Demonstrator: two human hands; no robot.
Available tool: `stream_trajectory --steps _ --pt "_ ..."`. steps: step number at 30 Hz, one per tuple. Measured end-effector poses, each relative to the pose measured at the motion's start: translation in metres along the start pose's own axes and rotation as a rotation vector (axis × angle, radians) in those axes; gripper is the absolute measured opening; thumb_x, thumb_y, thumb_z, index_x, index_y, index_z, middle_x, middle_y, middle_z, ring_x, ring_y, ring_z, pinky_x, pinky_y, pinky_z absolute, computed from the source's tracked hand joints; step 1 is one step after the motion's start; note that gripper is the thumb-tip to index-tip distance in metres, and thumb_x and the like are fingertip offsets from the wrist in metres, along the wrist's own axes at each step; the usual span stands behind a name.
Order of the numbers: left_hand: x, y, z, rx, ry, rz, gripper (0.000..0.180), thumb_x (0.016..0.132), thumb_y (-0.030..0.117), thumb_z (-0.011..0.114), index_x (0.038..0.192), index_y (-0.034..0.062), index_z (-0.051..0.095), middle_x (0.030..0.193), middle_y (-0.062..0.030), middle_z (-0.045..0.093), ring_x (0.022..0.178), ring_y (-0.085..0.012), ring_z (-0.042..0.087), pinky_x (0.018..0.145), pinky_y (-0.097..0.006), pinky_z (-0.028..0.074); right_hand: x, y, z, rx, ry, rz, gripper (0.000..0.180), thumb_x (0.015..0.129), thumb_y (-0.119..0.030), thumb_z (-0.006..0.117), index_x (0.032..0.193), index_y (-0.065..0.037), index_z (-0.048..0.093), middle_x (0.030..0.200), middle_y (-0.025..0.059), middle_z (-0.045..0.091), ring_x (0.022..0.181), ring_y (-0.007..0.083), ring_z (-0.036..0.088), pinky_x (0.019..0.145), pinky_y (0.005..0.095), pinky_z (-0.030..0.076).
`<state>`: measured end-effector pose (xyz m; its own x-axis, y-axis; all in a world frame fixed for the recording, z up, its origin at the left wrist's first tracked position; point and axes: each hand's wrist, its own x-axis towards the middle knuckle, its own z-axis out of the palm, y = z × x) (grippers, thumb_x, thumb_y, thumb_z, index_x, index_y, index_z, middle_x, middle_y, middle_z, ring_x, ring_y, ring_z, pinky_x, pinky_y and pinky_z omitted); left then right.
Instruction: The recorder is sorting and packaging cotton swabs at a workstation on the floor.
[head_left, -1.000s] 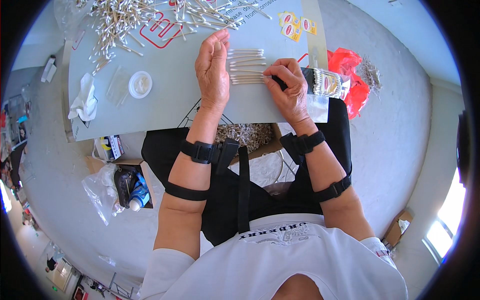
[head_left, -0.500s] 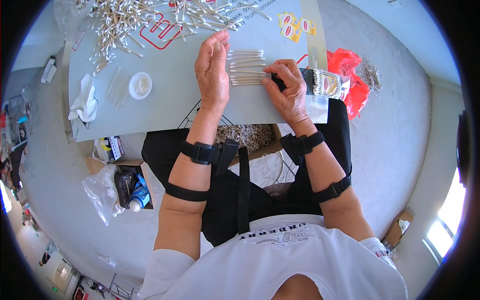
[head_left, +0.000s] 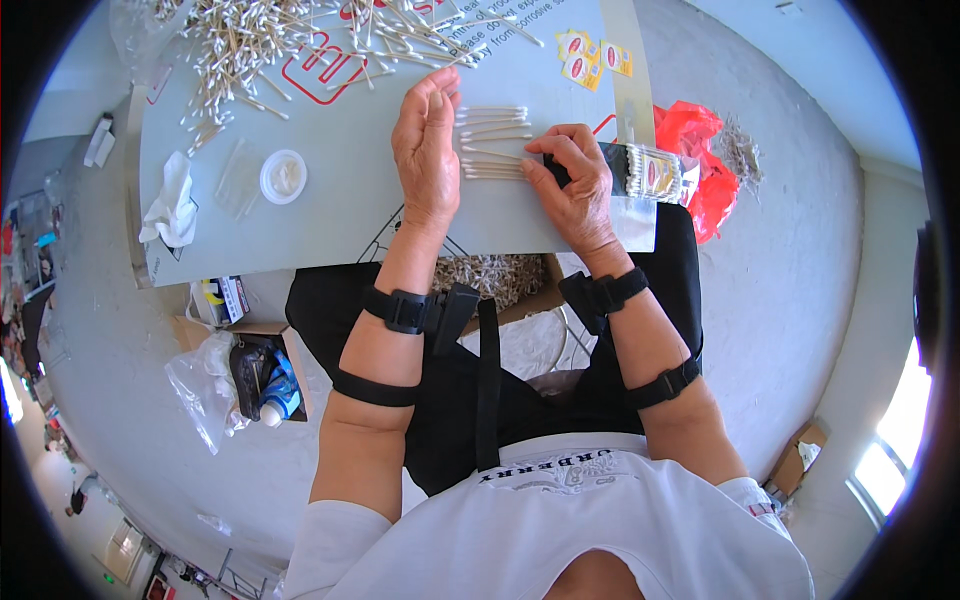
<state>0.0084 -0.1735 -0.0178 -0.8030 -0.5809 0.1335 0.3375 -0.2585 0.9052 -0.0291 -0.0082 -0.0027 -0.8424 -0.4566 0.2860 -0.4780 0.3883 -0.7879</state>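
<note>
White round lid (head_left: 283, 176), crumpled tissue (head_left: 172, 203), red bag (head_left: 700, 150)

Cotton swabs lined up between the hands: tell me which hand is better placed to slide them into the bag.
Probably the left. The left hand lies flat against the row of cotton swabs at its far end from the bag, while the right hand rests at the bag's mouth, holding it.

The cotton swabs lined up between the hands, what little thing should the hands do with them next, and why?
Probably push the row of cotton swabs together into a tight bunch. They lie side by side but slightly spread, with the left hand flat at one end and the right hand at the other, beside a clear packet of swabs.
</note>
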Motion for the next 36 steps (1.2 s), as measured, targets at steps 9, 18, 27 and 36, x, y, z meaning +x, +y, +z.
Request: stream_trajectory --steps 9,18,27,36 --pt "-0.001 0.001 0.000 -0.001 -0.003 -0.008 0.040 0.104 0.027 0.043 0.127 -0.0049 0.052 0.130 -0.0172 0.056 0.123 -0.0226 0.051 0.107 -0.036 0.037 0.019 -0.002 -0.002 -0.076 -0.050 0.105 0.023 0.077 -0.011 0.071 0.100 -0.011 0.068 0.085 0.0057 0.057 0.071 0.0219 0.060 0.066 0.0334 0.050" --pt "0.001 0.000 0.001 0.005 -0.004 -0.010 0.040 0.104 0.027 0.043 0.127 -0.0048 0.051 0.130 -0.0172 0.055 0.122 -0.0229 0.051 0.107 -0.037 0.037 0.025 -0.001 -0.001 -0.161 -0.100 0.126 0.020 0.080 -0.015 0.069 0.100 -0.013 0.069 0.086 0.0057 0.059 0.074 0.0218 0.062 0.066 0.0329 0.050" --pt "-0.001 0.007 0.002 0.440 -0.043 0.026 0.029 0.103 0.023 0.045 0.117 -0.0005 0.057 0.114 -0.0124 0.062 0.109 -0.0200 0.058 0.093 -0.034 0.046 0.038 -0.005 -0.002 -0.084 -0.069 0.167 0.021 0.077 -0.011 0.071 0.098 -0.007 0.068 0.086 0.0088 0.060 0.071 0.0230 0.062 0.065 0.0332 0.050" --pt "0.003 0.015 -0.003 1.168 -0.243 0.425 0.021 0.084 0.004 0.061 0.105 0.0025 0.062 0.107 -0.0090 0.065 0.107 -0.0294 0.055 0.089 -0.042 0.041 0.114 0.005 0.020 -0.155 -0.137 -0.104 0.029 0.074 -0.016 0.073 0.102 -0.009 0.069 0.100 0.0143 0.060 0.096 0.0328 0.060 0.083 0.0418 0.049"
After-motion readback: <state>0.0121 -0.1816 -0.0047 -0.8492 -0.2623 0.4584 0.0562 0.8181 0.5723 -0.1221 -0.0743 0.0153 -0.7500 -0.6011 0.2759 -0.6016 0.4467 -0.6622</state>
